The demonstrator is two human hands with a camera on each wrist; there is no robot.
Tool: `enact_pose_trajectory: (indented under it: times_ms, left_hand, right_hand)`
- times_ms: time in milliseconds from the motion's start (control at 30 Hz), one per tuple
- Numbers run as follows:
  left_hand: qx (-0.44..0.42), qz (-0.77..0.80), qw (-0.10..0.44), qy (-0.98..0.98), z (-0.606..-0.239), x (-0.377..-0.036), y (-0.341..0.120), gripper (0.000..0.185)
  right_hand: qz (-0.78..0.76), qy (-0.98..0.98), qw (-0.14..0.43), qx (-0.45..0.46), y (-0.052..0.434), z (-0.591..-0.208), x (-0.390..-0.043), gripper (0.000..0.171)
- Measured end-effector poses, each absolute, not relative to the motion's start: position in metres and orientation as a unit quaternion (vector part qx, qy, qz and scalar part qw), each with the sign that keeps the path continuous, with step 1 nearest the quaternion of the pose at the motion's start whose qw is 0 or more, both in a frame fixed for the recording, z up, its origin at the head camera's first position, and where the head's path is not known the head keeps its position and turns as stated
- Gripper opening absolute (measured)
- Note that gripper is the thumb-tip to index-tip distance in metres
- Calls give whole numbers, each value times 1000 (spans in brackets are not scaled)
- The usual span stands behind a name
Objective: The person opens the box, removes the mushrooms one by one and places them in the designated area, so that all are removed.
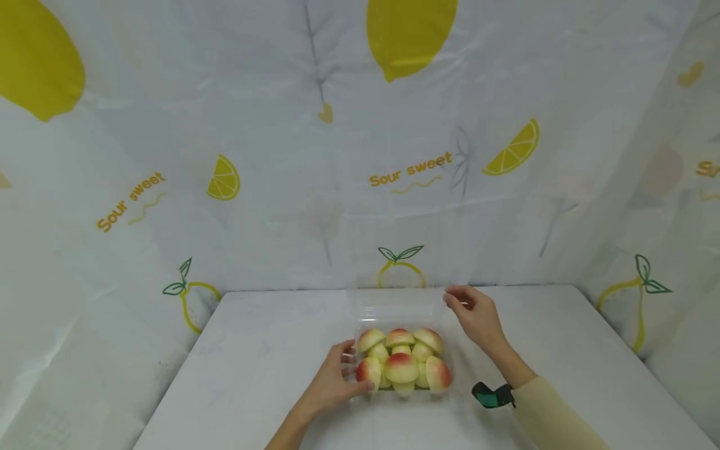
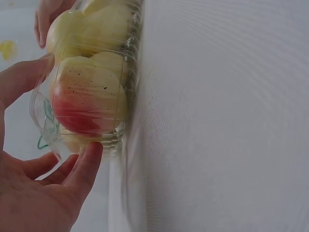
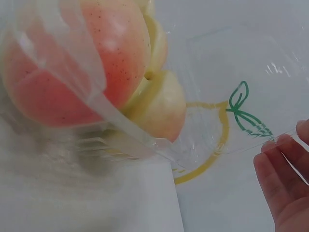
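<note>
A clear plastic clamshell box [image 1: 448, 353] sits on the table with its lid [image 1: 400, 307] raised at the back. Inside are several pale yellow mushroom-shaped pieces [image 1: 401, 369] with red-blushed caps, laid in two rows. My left hand [image 1: 332, 382] holds the box's left side; in the left wrist view its thumb is at the rim and its fingertips [image 2: 91, 157] lie against the wall. At the lid's upper right corner, my right hand [image 1: 478, 317] pinches the edge. The right wrist view shows the thin lid [image 3: 251, 58] reaching to those fingers [image 3: 277, 179].
The white table [image 1: 253, 362] runs back to a white curtain [image 1: 281, 237] printed with lemons and words, which also encloses both sides. A black and green wrist strap [image 1: 492, 395] hangs by the right wrist, next to a pale yellow sleeve [image 1: 554, 415].
</note>
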State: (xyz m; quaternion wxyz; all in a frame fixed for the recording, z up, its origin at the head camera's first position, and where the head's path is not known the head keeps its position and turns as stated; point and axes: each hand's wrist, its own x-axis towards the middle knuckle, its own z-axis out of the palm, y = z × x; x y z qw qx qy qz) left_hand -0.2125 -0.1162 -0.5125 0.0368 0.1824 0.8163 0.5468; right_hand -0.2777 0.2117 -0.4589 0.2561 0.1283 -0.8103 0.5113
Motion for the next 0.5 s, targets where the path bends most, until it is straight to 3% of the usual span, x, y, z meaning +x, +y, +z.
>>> enact_pose_trajectory:
  times_ms: [500]
  left_hand:
    - [187,534,26,824,-510,-210,-114,87]
  right_hand:
    - [536,-811,217,94,211,-469,-297,17]
